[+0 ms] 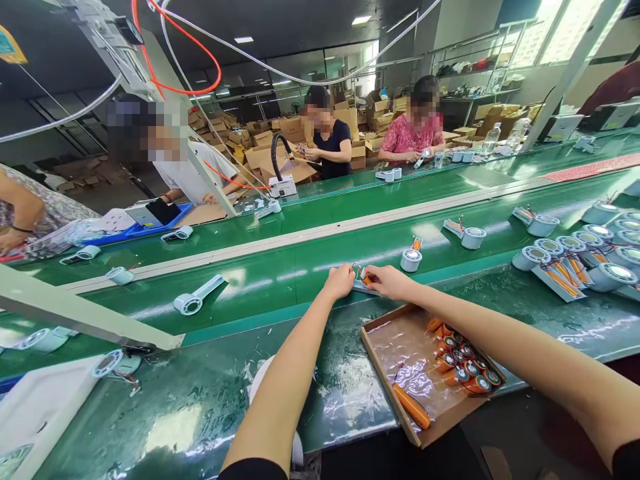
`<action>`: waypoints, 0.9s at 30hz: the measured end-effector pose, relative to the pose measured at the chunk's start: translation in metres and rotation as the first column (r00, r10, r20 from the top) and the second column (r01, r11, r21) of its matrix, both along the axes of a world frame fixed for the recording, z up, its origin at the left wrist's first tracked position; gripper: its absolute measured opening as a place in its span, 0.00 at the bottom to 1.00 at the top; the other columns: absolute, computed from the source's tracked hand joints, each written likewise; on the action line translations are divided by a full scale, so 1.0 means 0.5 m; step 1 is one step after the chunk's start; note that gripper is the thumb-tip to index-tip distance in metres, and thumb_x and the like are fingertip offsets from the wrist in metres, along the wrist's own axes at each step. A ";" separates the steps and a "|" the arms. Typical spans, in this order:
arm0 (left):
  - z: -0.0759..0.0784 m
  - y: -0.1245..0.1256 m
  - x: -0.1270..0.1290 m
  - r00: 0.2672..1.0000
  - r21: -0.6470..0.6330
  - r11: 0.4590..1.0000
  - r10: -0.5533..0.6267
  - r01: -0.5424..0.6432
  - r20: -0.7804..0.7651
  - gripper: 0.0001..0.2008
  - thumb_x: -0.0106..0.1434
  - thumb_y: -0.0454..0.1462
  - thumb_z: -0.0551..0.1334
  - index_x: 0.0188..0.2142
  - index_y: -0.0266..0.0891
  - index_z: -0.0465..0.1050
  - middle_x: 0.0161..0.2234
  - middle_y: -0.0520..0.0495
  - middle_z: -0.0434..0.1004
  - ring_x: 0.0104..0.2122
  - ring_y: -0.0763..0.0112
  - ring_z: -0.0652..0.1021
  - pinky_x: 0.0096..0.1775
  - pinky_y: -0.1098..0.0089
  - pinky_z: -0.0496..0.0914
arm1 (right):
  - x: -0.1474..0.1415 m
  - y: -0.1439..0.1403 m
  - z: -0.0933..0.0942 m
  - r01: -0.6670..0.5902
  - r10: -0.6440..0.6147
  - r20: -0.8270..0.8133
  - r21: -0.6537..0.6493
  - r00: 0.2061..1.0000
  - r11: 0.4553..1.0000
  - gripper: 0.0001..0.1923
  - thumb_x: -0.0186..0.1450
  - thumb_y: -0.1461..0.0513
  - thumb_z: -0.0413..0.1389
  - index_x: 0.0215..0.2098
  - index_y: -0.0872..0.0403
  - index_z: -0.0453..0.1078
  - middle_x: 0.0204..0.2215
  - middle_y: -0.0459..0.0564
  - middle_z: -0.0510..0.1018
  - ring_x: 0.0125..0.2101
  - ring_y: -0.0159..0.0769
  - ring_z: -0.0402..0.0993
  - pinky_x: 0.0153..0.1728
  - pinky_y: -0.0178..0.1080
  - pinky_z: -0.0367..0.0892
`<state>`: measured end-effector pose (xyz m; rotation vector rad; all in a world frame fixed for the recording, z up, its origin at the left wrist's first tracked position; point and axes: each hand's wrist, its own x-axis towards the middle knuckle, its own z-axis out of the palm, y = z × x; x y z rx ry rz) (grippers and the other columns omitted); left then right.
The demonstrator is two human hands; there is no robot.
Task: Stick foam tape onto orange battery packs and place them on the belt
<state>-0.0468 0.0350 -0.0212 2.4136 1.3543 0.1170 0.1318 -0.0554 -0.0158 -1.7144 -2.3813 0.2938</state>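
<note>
The person's right hand (390,281) pinched a small orange cylinder (367,280) above a pale grey plastic piece (364,289), while the left hand (341,281) curled beside it, its grip impossible to tell, and a shallow brown cardboard tray (453,421) of wired orange cylinders (463,367) lay beneath the right forearm.

Factory assembly line: green conveyor belts (280,280), co-workers (334,150) along the far side, cardboard boxes (291,125) behind

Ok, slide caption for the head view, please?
Left hand beside right hand pinching an orange part at a green conveyor, near a cardboard tray of batteries.
</note>
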 end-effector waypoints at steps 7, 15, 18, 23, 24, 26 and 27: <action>-0.007 0.001 0.020 0.999 -0.025 1.000 -0.013 0.014 0.046 0.17 0.71 0.47 0.61 0.51 0.36 0.73 0.50 0.42 0.75 0.51 0.60 0.76 0.55 0.51 0.72 | 0.003 -0.004 0.008 0.026 -0.024 0.158 -0.011 0.987 1.000 0.13 0.75 0.60 0.56 0.56 0.53 0.69 0.42 0.57 0.81 0.42 0.51 0.80 0.43 0.41 0.69; -0.002 0.002 0.037 0.999 -0.027 1.000 -0.009 0.010 0.048 0.17 0.72 0.46 0.61 0.51 0.37 0.73 0.50 0.42 0.75 0.49 0.62 0.77 0.53 0.54 0.74 | -0.035 0.013 0.008 0.052 -0.040 0.201 -0.053 0.979 0.997 0.20 0.74 0.52 0.56 0.59 0.54 0.71 0.45 0.62 0.80 0.44 0.55 0.80 0.45 0.48 0.73; 0.006 -0.004 0.042 0.999 -0.004 1.000 0.007 -0.007 0.036 0.17 0.71 0.47 0.61 0.50 0.36 0.73 0.50 0.42 0.75 0.48 0.62 0.77 0.52 0.54 0.74 | -0.017 0.019 0.038 0.004 0.010 0.155 -0.095 0.988 0.995 0.14 0.72 0.55 0.60 0.52 0.53 0.77 0.42 0.57 0.82 0.43 0.51 0.80 0.47 0.45 0.73; 0.042 -0.006 0.039 0.994 0.081 0.991 0.102 -0.106 0.050 0.20 0.71 0.48 0.61 0.54 0.36 0.71 0.52 0.40 0.74 0.50 0.59 0.76 0.53 0.52 0.73 | 0.027 -0.080 0.114 0.013 -0.013 0.004 0.036 1.000 0.999 0.19 0.75 0.59 0.56 0.62 0.54 0.70 0.57 0.56 0.76 0.55 0.45 0.74 0.58 0.41 0.67; 0.054 -0.007 0.034 0.993 0.097 0.989 0.104 -0.109 0.058 0.19 0.72 0.47 0.60 0.54 0.36 0.71 0.52 0.40 0.74 0.50 0.59 0.76 0.53 0.52 0.73 | 0.032 -0.122 0.122 0.022 -0.020 -0.030 0.060 0.999 0.998 0.20 0.76 0.58 0.54 0.63 0.55 0.69 0.58 0.56 0.74 0.57 0.44 0.73 0.58 0.41 0.66; 0.078 -0.019 0.009 0.995 0.123 0.990 0.065 -0.074 0.071 0.17 0.73 0.44 0.57 0.55 0.36 0.71 0.53 0.39 0.75 0.50 0.59 0.76 0.54 0.52 0.72 | 0.043 -0.228 0.123 0.007 0.005 -0.151 0.078 0.989 0.997 0.18 0.77 0.55 0.52 0.60 0.54 0.72 0.55 0.55 0.77 0.54 0.43 0.75 0.56 0.41 0.69; 0.088 -0.032 -0.014 0.997 0.140 0.989 0.032 -0.043 0.077 0.16 0.74 0.41 0.56 0.55 0.36 0.70 0.54 0.38 0.74 0.52 0.58 0.75 0.56 0.53 0.70 | 0.051 -0.289 0.115 -0.010 0.026 -0.234 0.070 0.972 0.998 0.17 0.77 0.54 0.51 0.57 0.53 0.74 0.52 0.54 0.79 0.52 0.43 0.76 0.55 0.41 0.70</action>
